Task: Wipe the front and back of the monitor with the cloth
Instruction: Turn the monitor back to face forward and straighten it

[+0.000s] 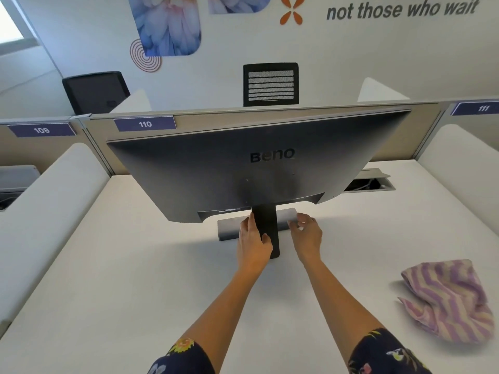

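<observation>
Evidently I'm set to turn the monitor (216,168), centre frame with its back towards me: left hand (253,238) grips the stand (266,215) neck, right hand (306,233) fingers pinch its base end. Cloth (448,298) lies set aside, lower right on the worktop (135,265).

Dark navy sleeves (186,360), yellow floral print

"BenQ" is read on the monitor (216,171) just above the left hand's (253,236) grip; partition tags 109 (41,130), 110 (145,123), 111 (482,108) are spotted beyond it; "not those who wait" is seen on the wall (402,9).
</observation>
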`<state>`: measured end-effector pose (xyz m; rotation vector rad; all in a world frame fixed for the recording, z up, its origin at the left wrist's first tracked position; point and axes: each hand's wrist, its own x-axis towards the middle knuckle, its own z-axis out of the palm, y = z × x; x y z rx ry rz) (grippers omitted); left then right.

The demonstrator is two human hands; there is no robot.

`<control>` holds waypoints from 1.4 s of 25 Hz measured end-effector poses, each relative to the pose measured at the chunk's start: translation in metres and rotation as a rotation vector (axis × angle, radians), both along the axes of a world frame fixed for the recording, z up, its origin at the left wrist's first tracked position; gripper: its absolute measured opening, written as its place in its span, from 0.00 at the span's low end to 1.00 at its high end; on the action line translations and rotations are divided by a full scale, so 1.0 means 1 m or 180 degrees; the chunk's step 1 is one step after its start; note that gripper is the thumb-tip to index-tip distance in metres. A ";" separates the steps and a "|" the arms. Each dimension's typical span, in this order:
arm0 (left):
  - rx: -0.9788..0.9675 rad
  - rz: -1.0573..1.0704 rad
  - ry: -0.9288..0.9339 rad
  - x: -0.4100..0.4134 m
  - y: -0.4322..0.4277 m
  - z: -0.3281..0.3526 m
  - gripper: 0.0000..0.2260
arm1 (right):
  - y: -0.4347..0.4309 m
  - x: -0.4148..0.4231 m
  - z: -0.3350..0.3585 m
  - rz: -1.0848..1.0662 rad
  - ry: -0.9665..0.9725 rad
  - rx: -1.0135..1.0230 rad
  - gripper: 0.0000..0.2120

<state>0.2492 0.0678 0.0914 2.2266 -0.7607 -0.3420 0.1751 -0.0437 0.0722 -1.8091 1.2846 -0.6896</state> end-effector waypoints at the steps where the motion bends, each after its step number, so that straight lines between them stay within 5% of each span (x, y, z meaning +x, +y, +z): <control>1: 0.0002 0.0026 0.0007 0.000 -0.001 0.000 0.29 | -0.003 0.001 0.000 0.0087 0.0056 0.0035 0.18; 8: 0.0000 0.0268 0.0088 -0.004 -0.009 -0.004 0.29 | -0.012 0.010 0.003 0.0739 0.0846 -0.0162 0.18; 23: -0.0057 0.0615 0.0302 0.000 -0.019 -0.008 0.24 | 0.009 0.017 -0.015 0.0969 0.0287 0.0308 0.21; 29: -0.0544 0.1026 0.0057 -0.016 -0.030 0.008 0.27 | -0.014 -0.004 -0.012 -0.0015 -0.0290 0.0435 0.13; 35: -0.1056 0.1050 0.0919 -0.055 -0.065 0.022 0.25 | -0.084 -0.038 0.002 -0.0867 -0.0733 0.0592 0.15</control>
